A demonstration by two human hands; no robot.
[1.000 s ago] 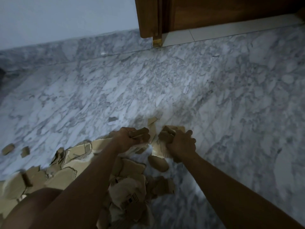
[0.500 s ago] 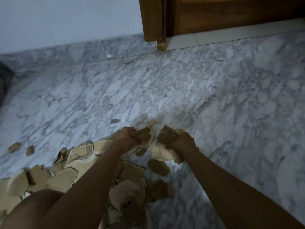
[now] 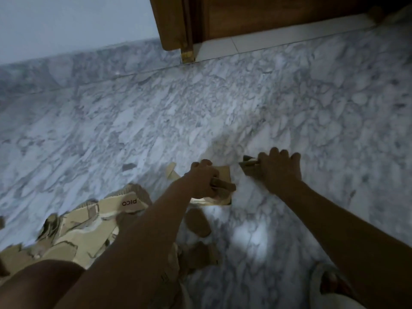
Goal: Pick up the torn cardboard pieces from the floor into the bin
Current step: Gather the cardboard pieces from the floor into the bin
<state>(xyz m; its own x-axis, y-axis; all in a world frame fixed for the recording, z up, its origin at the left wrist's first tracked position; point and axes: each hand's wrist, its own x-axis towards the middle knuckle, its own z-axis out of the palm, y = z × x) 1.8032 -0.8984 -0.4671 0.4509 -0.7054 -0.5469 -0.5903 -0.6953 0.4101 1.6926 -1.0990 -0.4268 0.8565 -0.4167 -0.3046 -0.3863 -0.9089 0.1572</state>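
From the head camera: the person crouches over the marble floor [image 3: 156,121]. The left hand [image 3: 204,179] has its fingers curled tight round a wad [image 3: 224,188] of brown cardboard, above a pale sheet [image 3: 223,171] lying flat. The right hand [image 3: 278,172] is just beside it, fingertips down and slightly spread, thumb and forefinger pinching a dark scrap [image 3: 248,164]. More torn pieces lie in a pile [image 3: 89,230] under the left arm, an oval bit [image 3: 197,222] between the arms. A wooden door [image 3: 278,16] stands beyond.
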